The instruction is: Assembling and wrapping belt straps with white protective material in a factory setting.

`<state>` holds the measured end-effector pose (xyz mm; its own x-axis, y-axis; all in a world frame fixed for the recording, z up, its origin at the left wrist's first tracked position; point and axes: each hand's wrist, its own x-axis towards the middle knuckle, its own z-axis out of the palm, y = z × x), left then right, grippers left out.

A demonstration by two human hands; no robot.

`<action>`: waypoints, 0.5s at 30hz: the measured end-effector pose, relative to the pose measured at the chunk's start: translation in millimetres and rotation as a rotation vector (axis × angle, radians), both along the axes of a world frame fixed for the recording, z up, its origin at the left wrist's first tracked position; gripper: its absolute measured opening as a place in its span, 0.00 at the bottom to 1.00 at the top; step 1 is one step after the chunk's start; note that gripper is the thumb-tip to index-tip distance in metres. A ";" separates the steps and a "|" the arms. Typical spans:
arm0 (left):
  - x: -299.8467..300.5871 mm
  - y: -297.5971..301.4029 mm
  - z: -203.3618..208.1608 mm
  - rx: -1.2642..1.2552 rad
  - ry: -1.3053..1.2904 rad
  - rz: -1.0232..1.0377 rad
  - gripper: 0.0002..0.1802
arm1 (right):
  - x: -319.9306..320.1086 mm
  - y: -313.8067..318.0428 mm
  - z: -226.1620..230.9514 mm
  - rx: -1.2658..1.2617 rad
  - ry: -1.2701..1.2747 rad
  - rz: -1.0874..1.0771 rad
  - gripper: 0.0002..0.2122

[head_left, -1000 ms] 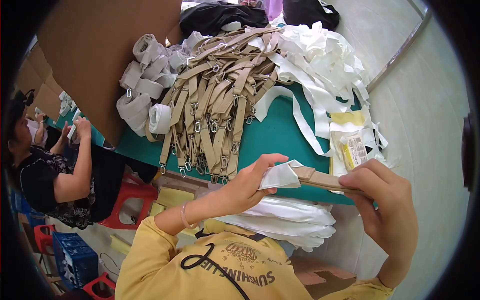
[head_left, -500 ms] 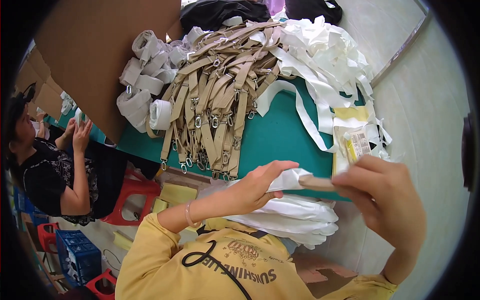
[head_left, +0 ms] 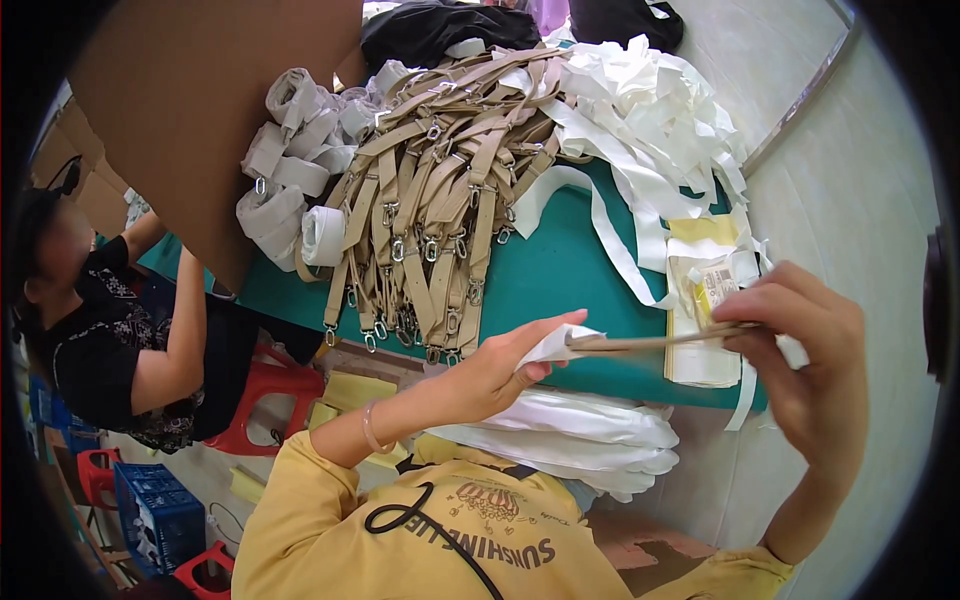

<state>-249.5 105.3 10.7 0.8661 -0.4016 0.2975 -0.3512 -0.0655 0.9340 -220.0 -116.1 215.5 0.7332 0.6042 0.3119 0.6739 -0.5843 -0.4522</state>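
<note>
My left hand (head_left: 500, 372) is closed around a white paper strip (head_left: 560, 345), wrapped about a beige strap (head_left: 635, 343). The strap runs out of the paper to my right hand (head_left: 808, 345), whose fingers pinch its other end. It is held taut above the green table's near edge, slightly blurred. Beyond my hands lies a big pile of beige straps (head_left: 425, 200) with silver metal clasps. Loose white strips (head_left: 640, 100) heap at the far right of the pile. Below my right hand is a stack of pale paper sheets (head_left: 700, 362) with a yellow-labelled packet (head_left: 712, 285) on it.
Wrapped white rolls (head_left: 275, 215) sit left of the pile, beside a brown cardboard panel (head_left: 210, 110). A bundle of white material (head_left: 590, 440) lies at my lap. To the left, a person in black (head_left: 120, 350) sits by a red stool (head_left: 265, 405); a blue crate (head_left: 160, 510) stands on the floor.
My right hand has moved right and up, so more of the beige strap shows between my hands. My left hand has shifted slightly left. The person at the left has lowered their head and reached forward.
</note>
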 end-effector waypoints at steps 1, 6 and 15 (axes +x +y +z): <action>-2.3 1.0 4.4 0.014 0.007 0.026 0.35 | 0.5 -2.6 2.1 -0.027 -0.052 -0.012 0.11; 2.9 -8.4 -2.0 -0.048 -0.130 0.086 0.36 | -3.4 14.6 -19.7 -0.014 -0.013 -0.038 0.07; 2.7 -4.5 8.5 -0.201 0.126 0.090 0.36 | 17.0 -9.2 -65.2 0.703 0.809 0.158 0.52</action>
